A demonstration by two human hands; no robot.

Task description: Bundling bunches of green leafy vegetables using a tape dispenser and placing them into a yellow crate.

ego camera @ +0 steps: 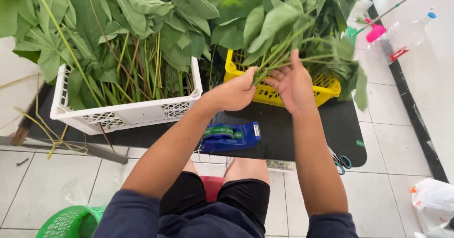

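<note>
At the upper left of the frame a white crate (124, 112) stands packed with long-stemmed green leaves (118, 25); right of centre a yellow basket (326, 87) holds more of the same. A green basket (66, 223) sits at the bottom left. Above the yellow basket, the left hand (235, 93) is curled tight around the stems of a leaf bunch (302, 39), while the right hand (292, 83) is spread open, palm against those stems. A blue tape dispenser (230, 136) lies on the dark table (302, 134) just below.

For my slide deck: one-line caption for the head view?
Both hands gather a bunch of green leafy stems above a yellow plastic crate.
</note>
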